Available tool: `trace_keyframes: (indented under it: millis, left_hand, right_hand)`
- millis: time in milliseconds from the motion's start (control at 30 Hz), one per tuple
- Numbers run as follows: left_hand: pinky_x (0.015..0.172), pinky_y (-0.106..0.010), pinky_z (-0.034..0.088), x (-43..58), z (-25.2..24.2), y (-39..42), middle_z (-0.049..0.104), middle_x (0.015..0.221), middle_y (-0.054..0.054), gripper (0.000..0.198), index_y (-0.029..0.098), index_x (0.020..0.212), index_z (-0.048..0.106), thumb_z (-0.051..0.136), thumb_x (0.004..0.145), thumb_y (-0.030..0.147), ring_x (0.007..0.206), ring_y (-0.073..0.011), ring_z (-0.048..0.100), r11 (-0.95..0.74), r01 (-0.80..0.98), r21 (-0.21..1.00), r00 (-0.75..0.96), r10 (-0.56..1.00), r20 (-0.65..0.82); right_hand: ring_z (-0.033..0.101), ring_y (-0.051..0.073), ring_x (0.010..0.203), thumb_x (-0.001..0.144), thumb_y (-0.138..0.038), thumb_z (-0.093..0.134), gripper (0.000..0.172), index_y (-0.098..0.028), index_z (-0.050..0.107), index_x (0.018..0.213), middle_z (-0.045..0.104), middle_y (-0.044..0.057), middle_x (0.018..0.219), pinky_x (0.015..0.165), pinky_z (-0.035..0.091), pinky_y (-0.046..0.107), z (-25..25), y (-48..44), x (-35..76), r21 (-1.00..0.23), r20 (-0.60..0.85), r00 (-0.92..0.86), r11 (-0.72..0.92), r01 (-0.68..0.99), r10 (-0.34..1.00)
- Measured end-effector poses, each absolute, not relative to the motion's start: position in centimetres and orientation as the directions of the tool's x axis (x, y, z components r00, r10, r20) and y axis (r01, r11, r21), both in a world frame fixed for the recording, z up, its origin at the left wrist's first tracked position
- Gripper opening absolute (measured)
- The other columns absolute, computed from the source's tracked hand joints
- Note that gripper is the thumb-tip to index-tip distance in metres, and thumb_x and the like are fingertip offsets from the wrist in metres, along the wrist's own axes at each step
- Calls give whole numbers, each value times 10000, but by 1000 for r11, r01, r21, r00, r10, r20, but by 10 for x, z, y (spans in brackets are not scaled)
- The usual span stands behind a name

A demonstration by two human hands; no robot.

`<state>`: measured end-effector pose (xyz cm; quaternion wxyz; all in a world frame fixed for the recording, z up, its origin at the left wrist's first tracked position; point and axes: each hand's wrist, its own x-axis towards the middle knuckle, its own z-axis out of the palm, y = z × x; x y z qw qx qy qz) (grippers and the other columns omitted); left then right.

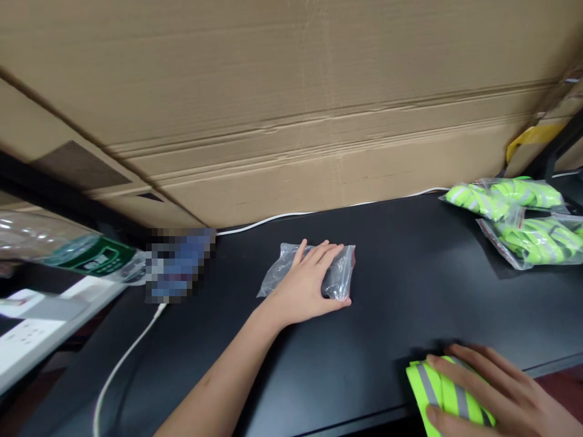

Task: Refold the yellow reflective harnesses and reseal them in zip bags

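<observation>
My left hand (307, 282) lies on a clear plastic zip bag (340, 273) on the black table, its fingers and thumb spread over it. The bag is flat and crumpled, with a red line along its right edge, and the hand covers its middle. At the table's front edge, lower right, my right hand (492, 388) grips a folded reflective strap (437, 385), neon yellow-green with silver stripes. Its fingers lie across the top of the bundle, and the thumb presses the near side. The hand hides the bundle's right part.
Several clear bags of neon reflective straps (537, 240) lie at the back right. Cardboard (319, 164) walls the back, with a white cable (273, 217) along its foot. On the left are a plastic bottle (100, 258), a white power strip (31, 340) and a blurred-out blue item (186, 264) with a cable.
</observation>
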<state>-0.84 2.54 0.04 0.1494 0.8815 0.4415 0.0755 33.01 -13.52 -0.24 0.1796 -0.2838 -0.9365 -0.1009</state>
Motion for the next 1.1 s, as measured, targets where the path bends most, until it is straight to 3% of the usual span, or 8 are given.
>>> trace_keyframes:
  millis: [67,233,467,600,733,867,1000,1100]
  left_hand:
    - [1244,-616,17,-8,4,23,439,1549,-148,1034,202,1550,293,706,738,692,1446,-358,381,-577,746,332,609,793,7]
    - [1226,-634,105,-4,14,15,468,1504,-149,1185,229,1576,250,750,633,742,1393,-387,413,-586,727,357,633,774,-20]
    - [1246,-586,132,2,15,8,477,1463,-133,1144,248,1583,210,786,662,606,1369,-354,455,-597,686,415,647,762,26]
    - [1252,-591,121,2,12,7,455,1488,-143,1158,255,1582,218,798,650,626,1403,-362,430,-590,681,433,643,765,30]
    - [1247,-638,47,9,19,0,309,1611,-175,1289,238,1598,173,748,594,808,1503,-413,256,-613,618,493,674,735,70]
    - [1204,-613,273,36,37,-9,229,1663,-158,1199,224,1614,81,673,734,783,1519,-398,230,-481,571,665,626,779,26]
    - [1071,-467,471,71,45,-4,589,1382,-108,719,213,1437,490,724,836,534,1291,-300,534,-374,504,778,612,791,-16]
    - [934,-376,521,86,44,6,672,1080,-44,346,235,1163,680,731,867,406,1108,-243,590,-339,436,834,612,791,2]
  right_hand:
    - [681,250,1133,1048,-320,353,430,-412,572,1407,637,11,1401,820,610,361,-3,-131,332,-6,394,-753,820,572,528]
    - [666,214,1197,863,-29,449,649,-371,590,1396,636,30,1401,890,600,319,9,-108,332,-393,318,-619,694,603,718]
    - [745,241,991,874,-250,664,442,-313,678,1311,756,58,1172,805,625,302,24,-55,321,-910,-12,-334,129,394,942]
    - [746,230,765,849,-443,726,566,-253,629,1374,779,85,961,634,628,308,21,-38,316,-965,-214,-289,-157,208,933]
    - [728,212,741,813,-460,768,590,-251,645,1351,771,87,1001,616,614,291,22,-34,310,-960,-271,-278,-239,144,921]
    - [709,203,743,814,-415,774,577,-269,644,1357,764,76,1009,610,599,282,25,-35,301,-962,-270,-307,-241,129,913]
    - [674,158,662,840,-381,762,591,-246,609,1394,752,61,912,568,569,247,26,-32,295,-957,-283,-381,-283,58,880]
    - [670,142,635,815,-324,787,616,-212,606,1393,744,52,879,550,558,228,23,-28,298,-941,-292,-414,-336,-34,862]
